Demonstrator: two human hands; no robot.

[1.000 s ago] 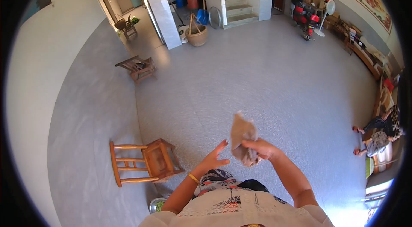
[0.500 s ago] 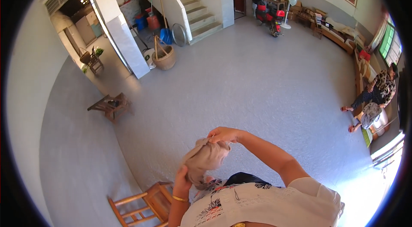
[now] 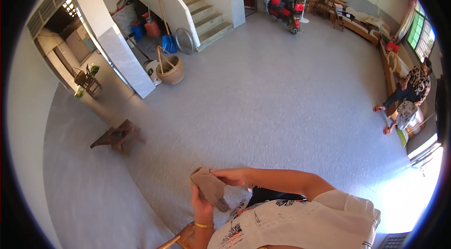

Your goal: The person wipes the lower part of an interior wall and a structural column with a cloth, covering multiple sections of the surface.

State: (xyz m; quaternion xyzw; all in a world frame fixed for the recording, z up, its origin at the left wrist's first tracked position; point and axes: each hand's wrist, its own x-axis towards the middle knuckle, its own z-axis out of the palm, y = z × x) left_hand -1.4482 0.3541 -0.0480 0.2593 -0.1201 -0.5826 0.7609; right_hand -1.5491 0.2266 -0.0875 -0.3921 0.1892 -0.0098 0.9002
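A taupe, soft piece of cloth, bunched or folded into a narrow bundle, is held up in front of my body. My left hand grips its lower left side, the fingers closed around it. From the right, my right hand presses against its upper edge with the fingers together. Whether the cloth is a garment cannot be made out. The palm sides and some fingertips are hidden. Just below my left forearm, part of a wooden chair shows at the lower edge.
A small dark wooden stool stands to the left on the grey floor. Farther off are a woven basket, a staircase, a pillar and a red scooter. One person sits at the far right.
The cloth went from hanging loosely to a narrower, more compact bundle. My right hand came down and left toward it. The view shifted, so less of the wooden chair shows.
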